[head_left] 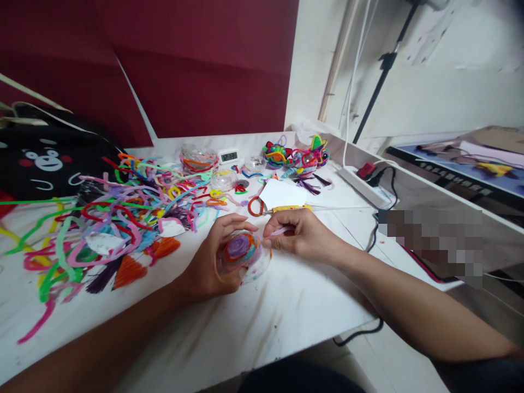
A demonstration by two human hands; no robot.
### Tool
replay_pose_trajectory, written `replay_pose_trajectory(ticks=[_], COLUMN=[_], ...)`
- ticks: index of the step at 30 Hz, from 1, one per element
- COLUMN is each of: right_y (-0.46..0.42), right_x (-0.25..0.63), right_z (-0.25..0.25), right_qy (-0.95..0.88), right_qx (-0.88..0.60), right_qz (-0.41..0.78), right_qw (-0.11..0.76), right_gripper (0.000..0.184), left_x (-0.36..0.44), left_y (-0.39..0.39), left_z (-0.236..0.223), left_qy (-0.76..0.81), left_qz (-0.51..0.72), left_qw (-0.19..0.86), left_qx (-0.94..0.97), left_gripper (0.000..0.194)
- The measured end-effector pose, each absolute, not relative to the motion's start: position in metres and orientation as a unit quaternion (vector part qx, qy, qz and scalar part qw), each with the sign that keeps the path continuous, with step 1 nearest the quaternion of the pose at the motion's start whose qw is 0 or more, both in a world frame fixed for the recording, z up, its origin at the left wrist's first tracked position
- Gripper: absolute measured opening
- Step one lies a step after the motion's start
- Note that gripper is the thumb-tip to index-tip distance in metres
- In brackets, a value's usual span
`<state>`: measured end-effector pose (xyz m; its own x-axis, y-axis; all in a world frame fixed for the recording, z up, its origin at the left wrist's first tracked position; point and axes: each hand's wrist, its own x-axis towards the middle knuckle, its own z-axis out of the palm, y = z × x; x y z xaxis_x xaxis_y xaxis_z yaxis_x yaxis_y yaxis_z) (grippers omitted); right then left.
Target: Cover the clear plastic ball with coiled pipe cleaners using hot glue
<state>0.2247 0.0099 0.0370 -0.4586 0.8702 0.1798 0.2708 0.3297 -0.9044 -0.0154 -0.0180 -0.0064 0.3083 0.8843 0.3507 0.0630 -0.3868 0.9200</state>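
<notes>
My left hand point(213, 259) curls round a transparent plastic ball, its fingers behind and thumb in front. Coiled pipe cleaners point(239, 246) in purple, orange and blue cover the side of the ball that faces up. At the ball's right edge, my right hand point(301, 234) pinches a pale lilac pipe cleaner point(281, 231) between thumb and fingers. Part of the ball is hidden by my left hand. Just behind my right hand lie a yellow patterned strip point(291, 208) and red-brown scissor handles point(256, 206).
A heap of coloured pipe cleaners point(139, 213) and tassels point(130, 272) spreads over the left of the white table point(262, 327). Finished-looking colourful balls point(309, 160), a small digital clock point(228, 156) and a transparent shell point(224, 180) stand behind. A power strip point(364, 184) lies right; a black bag point(45, 158) left.
</notes>
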Motion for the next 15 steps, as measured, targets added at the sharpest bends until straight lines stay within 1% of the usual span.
replay_pose_trajectory(ticks=[5, 10, 15], right_y=[0.01, 0.009, 0.008], right_x=[0.225, 0.227, 0.229], right_z=[0.037, 0.044, 0.054], right_qy=[-0.735, -0.698, -0.679], right_qx=[-0.376, -0.367, -0.343], right_qz=[0.446, 0.522, 0.579], right_qw=[0.346, 0.323, 0.295], right_gripper=[0.043, 0.045, 0.043], left_x=[-0.02, -0.019, -0.02], left_y=[-0.016, -0.017, -0.019], left_z=[-0.008, 0.0, 0.006], left_qy=[0.303, 0.285, 0.229], left_qz=[0.448, 0.46, 0.434], left_qw=[0.438, 0.432, 0.442], left_qx=[0.718, 0.722, 0.751], left_gripper=[0.078, 0.076, 0.084])
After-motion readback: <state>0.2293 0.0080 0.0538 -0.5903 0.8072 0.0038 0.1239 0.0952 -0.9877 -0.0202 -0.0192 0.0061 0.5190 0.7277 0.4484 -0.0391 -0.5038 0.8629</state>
